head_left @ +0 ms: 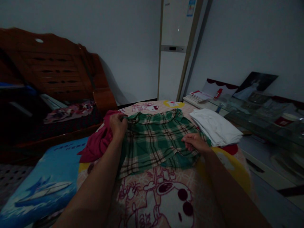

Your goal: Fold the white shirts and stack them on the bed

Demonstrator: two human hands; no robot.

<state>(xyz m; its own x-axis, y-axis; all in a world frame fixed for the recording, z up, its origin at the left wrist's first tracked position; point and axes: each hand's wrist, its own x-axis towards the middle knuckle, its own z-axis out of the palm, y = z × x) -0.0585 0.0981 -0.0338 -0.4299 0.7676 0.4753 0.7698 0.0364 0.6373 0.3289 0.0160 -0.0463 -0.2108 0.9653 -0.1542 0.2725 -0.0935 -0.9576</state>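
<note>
A green plaid shirt [152, 139] with white, pink and dark stripes lies spread across the table, somewhat rumpled along its near edge. At its far left corner, my left hand [118, 125] is closed on the cloth, the fingers curled over the edge. My right hand [195, 143] rests over the shirt's right side, fingers pinched together on the fabric; the exact grip is partly hidden. Just left of the plaid shirt, and partly behind my left forearm, lies a crumpled dark pink garment [98, 144]. Folded white cloth [216, 126] sits at the right, beside the shirt.
A patterned tablecloth [147, 190] with cartoon dogs covers the table. Left are a wooden bench [54, 66] and a blue printed item [54, 180]. A glass-topped cabinet [256, 117] with papers and a paper cup [286, 119] stands right; a tall air conditioner [172, 72] stands behind.
</note>
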